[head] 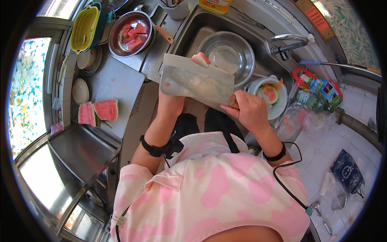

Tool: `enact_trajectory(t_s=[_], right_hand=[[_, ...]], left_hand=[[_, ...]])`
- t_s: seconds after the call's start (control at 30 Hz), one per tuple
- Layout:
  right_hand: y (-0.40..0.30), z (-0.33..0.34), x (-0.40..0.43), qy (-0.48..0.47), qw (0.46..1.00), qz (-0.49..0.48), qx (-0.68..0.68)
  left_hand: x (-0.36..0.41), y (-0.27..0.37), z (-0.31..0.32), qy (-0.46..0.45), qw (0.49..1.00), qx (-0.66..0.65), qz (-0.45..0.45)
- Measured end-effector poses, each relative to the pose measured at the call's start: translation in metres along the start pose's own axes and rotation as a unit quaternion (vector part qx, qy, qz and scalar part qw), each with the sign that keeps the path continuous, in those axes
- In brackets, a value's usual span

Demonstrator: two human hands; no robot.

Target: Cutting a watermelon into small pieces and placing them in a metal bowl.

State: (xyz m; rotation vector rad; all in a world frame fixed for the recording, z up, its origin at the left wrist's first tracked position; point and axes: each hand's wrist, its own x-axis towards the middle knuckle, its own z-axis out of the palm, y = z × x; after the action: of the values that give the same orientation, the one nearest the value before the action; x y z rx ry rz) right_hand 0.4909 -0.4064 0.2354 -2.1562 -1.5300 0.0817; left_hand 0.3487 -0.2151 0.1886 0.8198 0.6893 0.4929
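Observation:
My right hand (249, 109) grips the wooden handle of a broad cleaver (196, 83), whose blade lies flat across my view in front of the sink. Behind the blade, my left hand (171, 101) shows only its wrist end, so its fingers and any hold are hidden. A small wedge of watermelon (200, 60) with pale rind pokes out at the blade's far edge; what supports it cannot be seen. Below and beyond it, a steel basin (246, 59) sits in the sink. To the left, two cut watermelon pieces (105, 109) rest on a white cutting board (128, 78).
A steel bowl (115, 45) holds several red watermelon chunks. Right of my right hand, a pale bin (279, 110) contains rind and peel. The faucet (290, 44) juts over the sink (193, 31). A yellow basket (86, 28) and stacked bowls (81, 90) stand at left.

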Motion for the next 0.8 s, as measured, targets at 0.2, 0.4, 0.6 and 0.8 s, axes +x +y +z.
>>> enact_trajectory(t_s=[0.2,0.4,0.6,0.8], right_hand=[[0.037,0.012,-0.073,-0.011,0.991,0.13,-0.013],[0.07,0.02,-0.134,-0.016,0.966,0.254,-0.043],[0.097,0.032,-0.203,-0.002,0.916,0.401,-0.035],[0.108,0.028,-0.232,0.041,0.891,0.451,-0.024]], left_hand=[[0.008,-0.078,0.062,0.011,0.996,0.063,-0.061],[0.019,-0.158,0.104,-0.046,0.971,0.091,-0.215],[0.015,-0.19,0.127,-0.093,0.951,0.124,-0.268],[0.019,-0.16,0.125,-0.103,0.955,0.116,-0.254]])
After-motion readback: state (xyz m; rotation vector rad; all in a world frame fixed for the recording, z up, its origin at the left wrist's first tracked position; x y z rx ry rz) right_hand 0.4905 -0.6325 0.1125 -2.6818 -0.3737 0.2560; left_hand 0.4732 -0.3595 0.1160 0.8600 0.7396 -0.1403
